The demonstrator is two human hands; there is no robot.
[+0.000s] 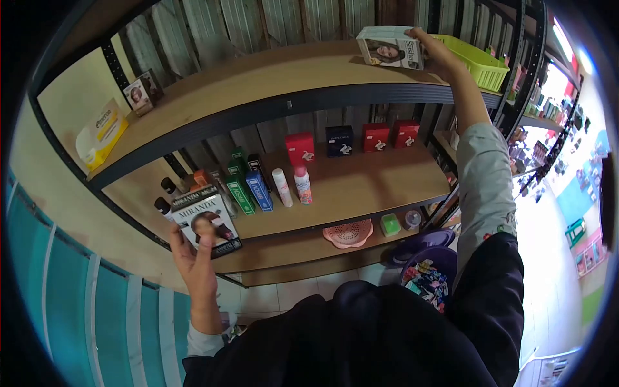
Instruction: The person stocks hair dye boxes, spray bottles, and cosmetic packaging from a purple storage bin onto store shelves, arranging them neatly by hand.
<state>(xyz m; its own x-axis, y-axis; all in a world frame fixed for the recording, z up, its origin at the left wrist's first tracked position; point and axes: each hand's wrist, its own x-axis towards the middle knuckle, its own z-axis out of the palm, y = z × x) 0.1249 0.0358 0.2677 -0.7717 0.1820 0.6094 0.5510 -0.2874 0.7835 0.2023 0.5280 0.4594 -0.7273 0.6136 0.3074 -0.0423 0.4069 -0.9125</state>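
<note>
L hand point(193, 261), nearest, grips the Miranda box point(207, 220) from below w/ thumb over its front, held in front of the mid shelf point(361, 187). Behind it: green & blue cartons point(250, 192), 2 spray cans point(293, 186). Further up, R hand point(440, 55) pinches the end of the hair-dye box point(389, 48), which rests on the top shelf point(258, 80), just beside the green basket point(485, 66).

The premises were a small retail shop. Dark metal shelving with wooden boards point(258, 80) carried packaged goods faced outward: a row of red and dark blue cartons point(351, 138), green and blue upright boxes point(248, 190), a white hair-colour box point(390, 48) and a black Miranda hair-colour box point(206, 219). Further stocked racks point(548, 109) lined the aisle on the right.
</note>
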